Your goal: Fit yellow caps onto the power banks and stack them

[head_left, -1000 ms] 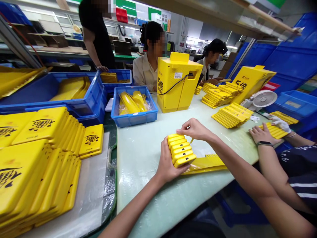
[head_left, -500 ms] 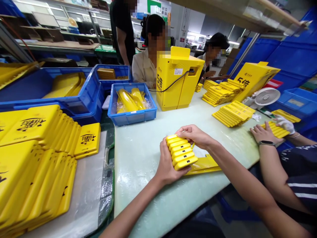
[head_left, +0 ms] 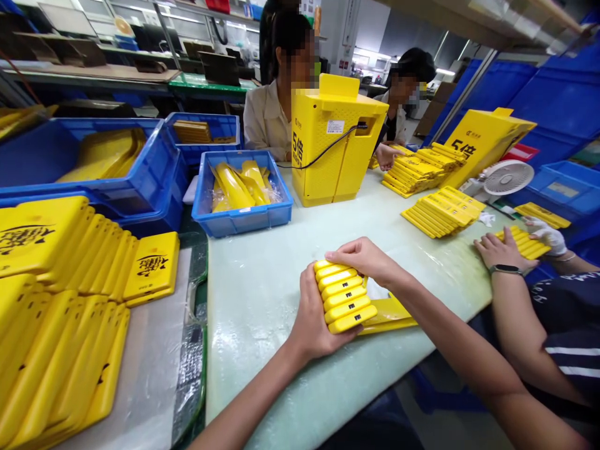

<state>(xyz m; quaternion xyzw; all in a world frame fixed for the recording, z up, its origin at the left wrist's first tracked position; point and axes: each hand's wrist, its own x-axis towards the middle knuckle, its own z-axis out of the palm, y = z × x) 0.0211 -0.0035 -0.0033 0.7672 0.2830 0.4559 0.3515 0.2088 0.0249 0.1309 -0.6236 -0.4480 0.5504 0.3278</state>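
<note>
The person's left hand hides one end of the stacked yellow plastic cases, whose small black edge marks are too small to read. Flat yellow moulded cases run off the picture's lower-left edge.

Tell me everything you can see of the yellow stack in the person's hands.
The yellow stack is a row of about six slim bars with rounded edges, glossy like moulded plastic, lying side by side and slightly fanned. Each shows a small dark slot. The left hand cups it from the near side, while the right hand presses across its far end. It sits over the pale table, beside a flat yellow piece.
</note>
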